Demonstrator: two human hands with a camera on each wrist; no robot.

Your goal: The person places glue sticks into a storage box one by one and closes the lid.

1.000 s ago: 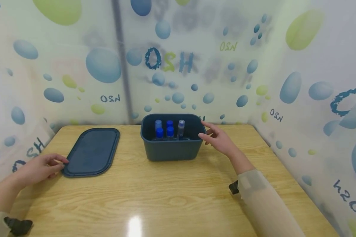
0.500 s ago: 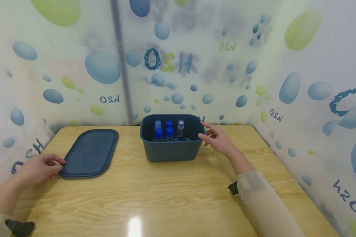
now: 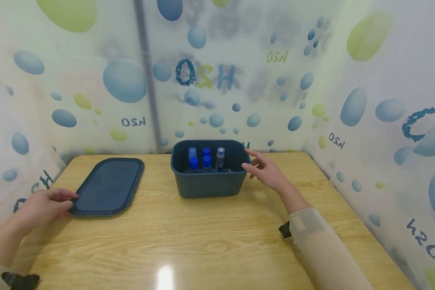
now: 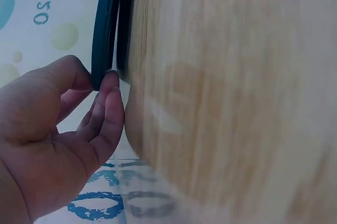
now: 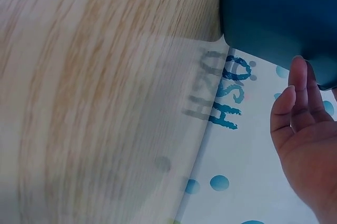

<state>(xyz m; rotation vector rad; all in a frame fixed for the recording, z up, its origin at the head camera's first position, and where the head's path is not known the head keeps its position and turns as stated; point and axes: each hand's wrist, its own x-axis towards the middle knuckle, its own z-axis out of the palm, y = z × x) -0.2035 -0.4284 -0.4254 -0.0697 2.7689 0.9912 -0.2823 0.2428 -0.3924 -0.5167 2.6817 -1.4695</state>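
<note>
A dark blue plastic lid [image 3: 106,187] lies at the left of the table. My left hand [image 3: 43,207] pinches its near left corner, thumb on one face and fingers beneath, as the left wrist view shows from the side. A dark blue storage box [image 3: 208,186] stands at the back middle. Inside it are several upright small bottles with blue caps [image 3: 207,161], and one clear-capped tube [image 3: 220,158]. At the box's right end, my right hand [image 3: 266,171] grips the rim, with fingers against the outer wall below it in the right wrist view.
The wooden table [image 3: 203,241] runs back to a patterned curtain [image 3: 217,48] printed with blue and green drops, which also closes in both sides. Dark straps with cameras [image 3: 285,229] sit at the sleeves.
My left hand has drawn the lid slightly to the left, its near end shifting most. The right hand and the box stay in place; the head view shifts a little.
</note>
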